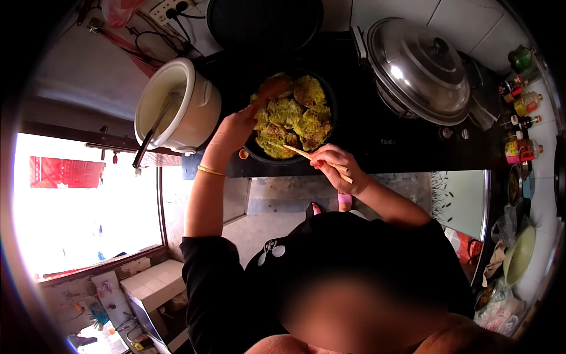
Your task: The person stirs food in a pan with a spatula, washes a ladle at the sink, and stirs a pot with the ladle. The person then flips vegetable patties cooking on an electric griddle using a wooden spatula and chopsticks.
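Observation:
Several browned green-yellow patties point(285, 112) lie close together in a dark round pan point(333, 109) on the stove. At the pan's left edge, my left hand point(234, 131) is closed on a reddish-brown spatula point(272, 89). Its flat end reaches over the upper left patties, and the handle is mostly hidden by my fingers. My right hand point(339, 167) sits just below the pan's right side, closed around a pair of wooden chopsticks point(299, 152). Their tips touch or hover just above the lower patties; I cannot tell which.
A cream-coloured pot point(194, 112) with a dark-handled ladle point(154, 127) stands left of the pan. To the right is a large wok with a steel lid point(415, 71). A dark round lid point(265, 23) leans behind. Bottles point(526, 104) line the right wall.

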The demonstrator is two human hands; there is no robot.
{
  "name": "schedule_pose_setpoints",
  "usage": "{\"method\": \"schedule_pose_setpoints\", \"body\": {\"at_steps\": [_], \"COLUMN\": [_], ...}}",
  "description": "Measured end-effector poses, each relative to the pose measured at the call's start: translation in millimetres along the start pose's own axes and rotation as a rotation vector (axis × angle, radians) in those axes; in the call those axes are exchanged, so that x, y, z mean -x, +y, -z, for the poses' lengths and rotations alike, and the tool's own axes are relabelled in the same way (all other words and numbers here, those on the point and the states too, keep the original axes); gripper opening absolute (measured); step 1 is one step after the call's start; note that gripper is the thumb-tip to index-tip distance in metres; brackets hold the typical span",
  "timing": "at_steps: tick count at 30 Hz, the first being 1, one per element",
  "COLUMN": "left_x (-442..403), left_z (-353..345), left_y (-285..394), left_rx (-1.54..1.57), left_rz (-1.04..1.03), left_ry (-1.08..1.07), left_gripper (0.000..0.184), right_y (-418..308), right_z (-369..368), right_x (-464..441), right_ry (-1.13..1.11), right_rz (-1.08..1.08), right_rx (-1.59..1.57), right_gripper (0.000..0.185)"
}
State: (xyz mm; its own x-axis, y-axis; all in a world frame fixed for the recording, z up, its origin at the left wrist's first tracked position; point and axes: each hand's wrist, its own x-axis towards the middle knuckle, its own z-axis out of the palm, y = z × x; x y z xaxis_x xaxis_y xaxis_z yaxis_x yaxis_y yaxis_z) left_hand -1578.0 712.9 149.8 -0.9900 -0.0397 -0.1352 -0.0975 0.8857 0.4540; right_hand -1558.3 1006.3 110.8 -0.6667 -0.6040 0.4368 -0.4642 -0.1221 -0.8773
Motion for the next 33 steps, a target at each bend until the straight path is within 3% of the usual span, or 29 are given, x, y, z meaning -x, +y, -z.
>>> {"method": "schedule_pose_setpoints", "body": {"at_steps": [2,3,5,8,13,15,17,19,23,26,29,31,33], "left_x": [5,-5,-2,-6,-3,2,18,23,11,30,24,20,34], "left_z": [6,-9,-22,-55,-46,-28,1,0,-33,-13,-33,-17,10], "left_y": [-9,-43,-41,-63,-38,-53,-21,-28,-82,-24,-36,-44,-11], "left_rx": [-0.018,-0.590,-0.825,-0.629,-0.703,-0.264,0.125,-0.199,-0.882,-0.475,-0.385,-0.364,0.175], "left_rz": [0.022,-0.306,-0.324,-0.084,-0.046,-0.147,0.112,-0.044,-0.473,-0.061,0.088,-0.129,0.278], "left_ry": [0.047,-0.035,-0.162,-0.184,-0.192,-0.083,-0.050,-0.074,-0.099,-0.128,-0.110,-0.092,-0.102], "left_gripper": [0.038,0.039,0.040,0.050,0.049,0.043,0.043,0.033,0.031,0.034,0.040,0.040,0.038], "right_y": [-2,-1,3,-1,0,0,2,2,3,3,-2,-1,-1], "right_z": [0,-1,-2,-2,-5,-5,-4,-5,-6,-6,-6,-6,-7], "right_x": [0,1,2,2,3,3,4,4,4,6,4,4,4], "right_ry": [-0.004,-0.005,-0.007,-0.002,-0.007,-0.003,0.009,0.018,0.017,0.013,0.008,0.009,0.011], "right_rz": [-0.017,-0.007,0.015,-0.008,-0.007,-0.010,-0.019,-0.008,-0.012,-0.010,0.000,-0.002,-0.009], "right_rx": [0.011,0.013,0.019,0.024,0.039,0.025,-0.009,-0.008,-0.014,-0.012,0.035,0.015,0.003], "right_gripper": [0.007,0.007,0.006,0.006,0.005,0.005,0.005,0.005,0.006,0.006,0.006,0.006,0.007]}}
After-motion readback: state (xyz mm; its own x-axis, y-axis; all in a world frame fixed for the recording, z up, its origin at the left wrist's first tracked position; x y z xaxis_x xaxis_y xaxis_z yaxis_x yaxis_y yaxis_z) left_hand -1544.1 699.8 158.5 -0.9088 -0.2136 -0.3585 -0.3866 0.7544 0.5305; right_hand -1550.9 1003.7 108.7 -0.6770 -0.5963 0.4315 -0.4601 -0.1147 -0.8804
